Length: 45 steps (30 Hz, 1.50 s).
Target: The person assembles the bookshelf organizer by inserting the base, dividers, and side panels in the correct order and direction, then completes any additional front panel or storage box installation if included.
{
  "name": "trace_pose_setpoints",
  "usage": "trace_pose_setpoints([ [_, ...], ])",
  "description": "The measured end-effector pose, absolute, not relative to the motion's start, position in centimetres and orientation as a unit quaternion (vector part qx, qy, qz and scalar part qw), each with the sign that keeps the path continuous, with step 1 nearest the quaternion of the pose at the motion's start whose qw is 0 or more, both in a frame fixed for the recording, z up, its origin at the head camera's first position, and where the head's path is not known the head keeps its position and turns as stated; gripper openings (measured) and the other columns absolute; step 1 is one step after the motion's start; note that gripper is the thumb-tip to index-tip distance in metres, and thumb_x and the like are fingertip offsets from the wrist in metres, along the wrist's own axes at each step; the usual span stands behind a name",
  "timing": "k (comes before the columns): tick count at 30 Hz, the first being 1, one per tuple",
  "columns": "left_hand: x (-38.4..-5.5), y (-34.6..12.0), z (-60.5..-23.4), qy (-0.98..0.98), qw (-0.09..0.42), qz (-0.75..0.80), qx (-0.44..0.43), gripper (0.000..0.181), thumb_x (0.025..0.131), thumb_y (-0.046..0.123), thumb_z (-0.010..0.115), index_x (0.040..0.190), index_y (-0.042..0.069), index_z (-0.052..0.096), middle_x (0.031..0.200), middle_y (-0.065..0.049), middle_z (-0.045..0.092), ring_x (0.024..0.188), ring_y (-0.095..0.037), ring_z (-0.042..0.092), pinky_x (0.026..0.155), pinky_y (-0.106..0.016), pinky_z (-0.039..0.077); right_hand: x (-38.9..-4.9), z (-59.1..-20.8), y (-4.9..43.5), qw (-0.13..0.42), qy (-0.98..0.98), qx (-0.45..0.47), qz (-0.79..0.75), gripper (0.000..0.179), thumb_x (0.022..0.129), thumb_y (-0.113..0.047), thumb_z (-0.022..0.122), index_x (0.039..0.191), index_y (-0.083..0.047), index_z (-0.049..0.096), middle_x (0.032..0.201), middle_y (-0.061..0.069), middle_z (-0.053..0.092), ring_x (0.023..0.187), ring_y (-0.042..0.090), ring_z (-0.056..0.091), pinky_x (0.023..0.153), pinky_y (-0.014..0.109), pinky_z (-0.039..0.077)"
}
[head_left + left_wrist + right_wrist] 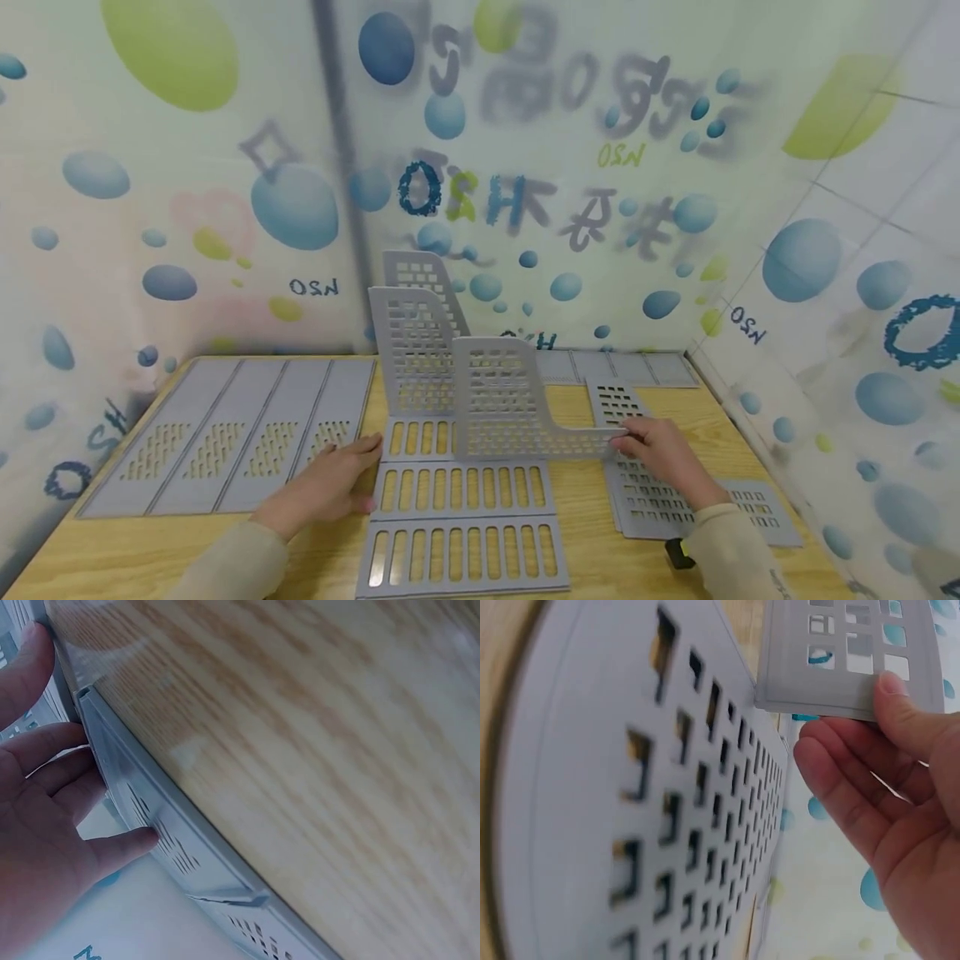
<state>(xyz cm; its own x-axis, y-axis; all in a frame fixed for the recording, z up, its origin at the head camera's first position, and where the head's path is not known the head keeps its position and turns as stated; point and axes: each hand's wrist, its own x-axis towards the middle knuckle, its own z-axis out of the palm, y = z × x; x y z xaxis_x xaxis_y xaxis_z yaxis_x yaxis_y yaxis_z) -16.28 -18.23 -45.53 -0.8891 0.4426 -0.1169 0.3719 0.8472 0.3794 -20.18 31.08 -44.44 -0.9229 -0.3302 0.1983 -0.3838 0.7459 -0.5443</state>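
A grey slotted plastic base panel lies flat on the table. Two perforated grey side panels stand upright toward its far left. Between thumb and fingers, my right hand pinches the low end of another L-shaped perforated panel; the wrist view shows that grip on the panel's edge. This panel stands upright above the base; whether its lower edge is seated cannot be told. At the base's left edge rests my left hand, fingers loosely extended. One finger lies near a flat panel in the left wrist view.
A row of joined flat panels with slots lies on the left of the wooden table. More perforated panels lie stacked at the right, under my right arm. Another panel strip lies along the back, before a patterned curtain.
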Motion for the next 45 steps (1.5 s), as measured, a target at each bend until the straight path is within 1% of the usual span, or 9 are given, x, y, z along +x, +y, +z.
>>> trace_pose_setpoints([
  [3,-16.2,-18.3,-45.5,0.956,0.103,0.175,0.212,0.081,0.083,0.026,0.086,0.145,-0.011,0.050,0.159,-0.027,0.039,0.145,-0.047,0.040,0.111,-0.078,0.024,-20.2,-44.7,30.3,0.059,-0.928,0.207,0.304,0.037,0.095,-0.009,0.072,0.068,-0.016,0.048,0.064,-0.010,0.044,0.056,0.000,0.033,0.054,0.023,0.035],
  [8,-16.1,-18.3,-45.5,0.955,0.099,0.178,0.215,0.080,0.083,0.026,0.086,0.145,-0.011,0.050,0.159,-0.028,0.039,0.144,-0.048,0.041,0.110,-0.079,0.025,-20.3,-45.5,28.3,0.072,-0.908,0.248,0.331,0.036,0.094,-0.007,0.072,0.067,-0.014,0.050,0.063,-0.012,0.043,0.055,-0.002,0.033,0.053,0.022,0.035],
  [15,-16.1,-18.1,-45.8,0.955,0.098,0.177,0.216,0.080,0.084,0.025,0.086,0.145,-0.011,0.050,0.159,-0.027,0.039,0.144,-0.047,0.041,0.111,-0.078,0.025,-20.6,-45.9,24.9,0.030,-0.897,0.261,0.356,0.034,0.098,-0.011,0.070,0.069,-0.011,0.051,0.064,-0.010,0.042,0.055,0.000,0.030,0.054,0.023,0.035],
  [18,-16.1,-18.1,-45.8,0.955,0.096,0.175,0.218,0.080,0.084,0.026,0.086,0.145,-0.011,0.050,0.159,-0.026,0.039,0.144,-0.047,0.040,0.111,-0.078,0.025,-20.7,-46.0,24.0,0.033,-0.896,0.258,0.359,0.035,0.098,-0.012,0.070,0.068,-0.011,0.052,0.064,-0.009,0.043,0.054,0.000,0.031,0.054,0.023,0.036],
  [24,-16.1,-18.2,-45.6,0.957,0.083,0.170,0.218,0.081,0.082,0.026,0.086,0.145,-0.011,0.051,0.159,-0.026,0.040,0.144,-0.047,0.041,0.111,-0.078,0.025,-20.9,-46.5,23.4,0.078,-0.887,0.272,0.365,0.038,0.093,-0.006,0.074,0.065,-0.013,0.049,0.064,-0.011,0.042,0.054,-0.001,0.031,0.053,0.023,0.037],
  [30,-16.1,-18.4,-45.5,0.957,0.088,0.172,0.214,0.083,0.081,0.028,0.086,0.145,-0.010,0.050,0.160,-0.025,0.038,0.145,-0.046,0.040,0.112,-0.077,0.025,-21.2,-46.8,23.0,0.100,-0.883,0.283,0.360,0.036,0.092,-0.007,0.075,0.066,-0.014,0.051,0.065,-0.012,0.045,0.055,-0.002,0.034,0.052,0.023,0.038],
  [38,-16.1,-18.6,-45.5,0.956,0.088,0.177,0.217,0.081,0.081,0.028,0.085,0.144,-0.011,0.052,0.159,-0.025,0.041,0.145,-0.046,0.040,0.111,-0.077,0.026,-21.5,-46.8,22.4,0.095,-0.883,0.279,0.366,0.038,0.092,-0.005,0.075,0.065,-0.016,0.050,0.063,-0.011,0.045,0.054,-0.002,0.033,0.053,0.022,0.037],
  [45,-16.1,-18.6,-46.0,0.959,0.066,0.167,0.220,0.076,0.079,0.027,0.086,0.138,-0.011,0.058,0.152,-0.029,0.048,0.142,-0.048,0.043,0.109,-0.079,0.027,-21.5,-46.9,21.7,0.093,-0.876,0.295,0.370,0.037,0.091,-0.006,0.075,0.064,-0.014,0.051,0.065,-0.010,0.048,0.055,-0.003,0.035,0.053,0.022,0.039],
])
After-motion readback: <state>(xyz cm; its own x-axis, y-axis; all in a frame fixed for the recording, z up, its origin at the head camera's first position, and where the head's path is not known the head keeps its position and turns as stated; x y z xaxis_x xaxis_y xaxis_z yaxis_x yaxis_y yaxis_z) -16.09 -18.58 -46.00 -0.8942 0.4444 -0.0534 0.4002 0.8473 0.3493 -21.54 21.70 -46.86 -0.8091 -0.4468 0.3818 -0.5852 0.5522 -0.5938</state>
